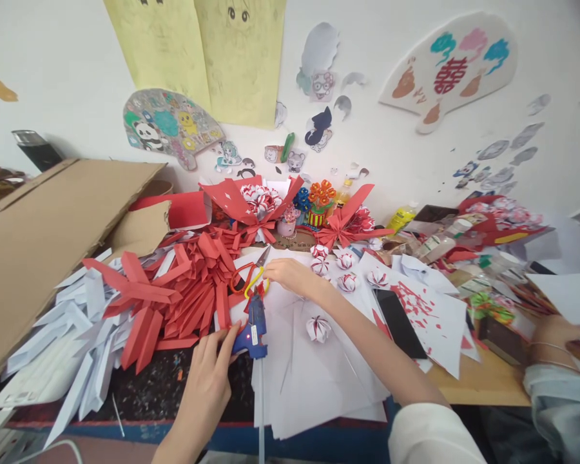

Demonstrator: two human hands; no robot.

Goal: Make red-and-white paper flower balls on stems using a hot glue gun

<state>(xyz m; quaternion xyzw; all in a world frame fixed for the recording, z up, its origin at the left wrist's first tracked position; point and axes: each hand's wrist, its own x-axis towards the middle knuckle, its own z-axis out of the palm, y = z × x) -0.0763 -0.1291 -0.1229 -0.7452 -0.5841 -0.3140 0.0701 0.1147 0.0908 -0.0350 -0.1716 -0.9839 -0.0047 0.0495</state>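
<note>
A blue hot glue gun [256, 328] with a red light and a long clear glue stick out of its back points away from me. My left hand [212, 364] is closed at its handle, thumb and forefinger against the body. My right hand [287, 276] reaches across to the scissors [256, 274], which have one orange and one yellow loop. Its fingertips pinch at the yellow loop, just beyond the gun's nozzle; they are partly hidden. Under that arm, a small red-and-white paper flower ball [318, 328] rests on stacked white paper [314, 380]. Several similar balls [347, 281] sit farther back.
Folded red paper strips [188, 296] and white ones [84, 341] heap at left, beside cardboard [53, 219]. Red-wrapped bouquets [261, 200] stand against the wall. A black phone [399, 322] lies right, near red paper scraps [415, 306]. Another person's hand [555, 341] is at far right.
</note>
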